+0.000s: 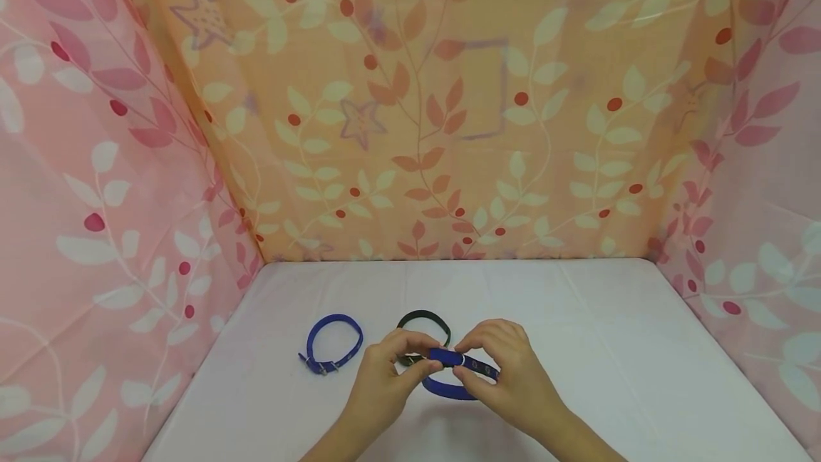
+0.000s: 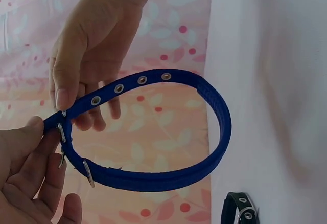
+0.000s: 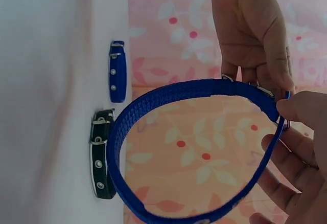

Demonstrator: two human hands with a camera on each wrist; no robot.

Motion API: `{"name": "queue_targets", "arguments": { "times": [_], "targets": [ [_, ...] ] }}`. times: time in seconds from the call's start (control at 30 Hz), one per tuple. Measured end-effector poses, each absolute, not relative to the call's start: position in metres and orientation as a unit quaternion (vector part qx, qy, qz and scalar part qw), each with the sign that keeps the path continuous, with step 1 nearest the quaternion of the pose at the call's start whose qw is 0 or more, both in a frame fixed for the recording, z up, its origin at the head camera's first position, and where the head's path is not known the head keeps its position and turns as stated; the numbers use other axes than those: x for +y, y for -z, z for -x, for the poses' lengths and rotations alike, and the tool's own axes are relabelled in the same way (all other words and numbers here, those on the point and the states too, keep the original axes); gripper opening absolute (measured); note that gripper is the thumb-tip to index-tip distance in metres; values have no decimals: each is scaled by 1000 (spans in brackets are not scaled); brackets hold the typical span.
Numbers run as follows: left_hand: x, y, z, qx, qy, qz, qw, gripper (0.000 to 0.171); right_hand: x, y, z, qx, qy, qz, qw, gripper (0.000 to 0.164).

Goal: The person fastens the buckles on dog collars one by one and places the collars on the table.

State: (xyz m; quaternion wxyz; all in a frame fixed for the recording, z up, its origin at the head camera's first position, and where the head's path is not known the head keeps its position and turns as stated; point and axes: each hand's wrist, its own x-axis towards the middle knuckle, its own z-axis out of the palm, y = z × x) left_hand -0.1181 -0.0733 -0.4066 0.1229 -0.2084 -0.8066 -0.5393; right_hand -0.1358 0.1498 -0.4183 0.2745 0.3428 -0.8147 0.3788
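Raised over the table is a blue collar [image 1: 451, 391] with metal eyelets and a buckle, bent into a loop. My left hand [image 1: 385, 371] pinches its strap end beside the buckle [image 2: 62, 132] between thumb and fingers. Just across the buckle, my right hand [image 1: 513, 369] pinches the strap on the eyelet side. In the left wrist view the row of eyelets [image 2: 119, 88] runs along the loop's upper side. The right wrist view shows both hands' fingertips close together at the buckle, which they partly hide.
A second blue collar [image 1: 336, 318], buckled in a loop, lies on the white table [image 1: 577, 312] to the left. Behind my hands sits a dark green or black collar [image 1: 425, 314], partly covered by them. Patterned curtains [image 1: 410, 91] enclose the table's back and sides.
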Motion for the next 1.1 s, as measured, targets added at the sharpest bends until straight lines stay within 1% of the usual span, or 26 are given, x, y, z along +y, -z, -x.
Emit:
{"name": "queue_targets", "arguments": {
  "times": [0.13, 0.23, 0.33, 0.5, 0.93, 1.0, 1.1],
  "targets": [
    [-74, 407, 118, -805, 542, 211, 117, 17, 148, 419, 136, -800, -416, -353, 249, 40],
    [-74, 405, 117, -802, 540, 223, 122, 17, 146, 419, 135, -789, -436, -361, 239, 43],
    [-77, 403, 116, -797, 540, 233, 136, 17, 147, 418, 135, -795, -426, -355, 245, 42],
    [-84, 397, 116, -799, 535, 223, 159, 19, 149, 416, 136, -812, -400, -339, 255, 41],
    [-99, 383, 119, -790, 567, 151, 176, 21, 155, 415, 140, -828, -380, -322, 259, 40],
    [-99, 383, 120, -781, 583, 142, 172, 22, 155, 414, 140, -826, -383, -324, 257, 41],
    [-97, 384, 120, -772, 602, 140, 149, 22, 155, 416, 140, -825, -391, -322, 249, 40]
  ]
}}
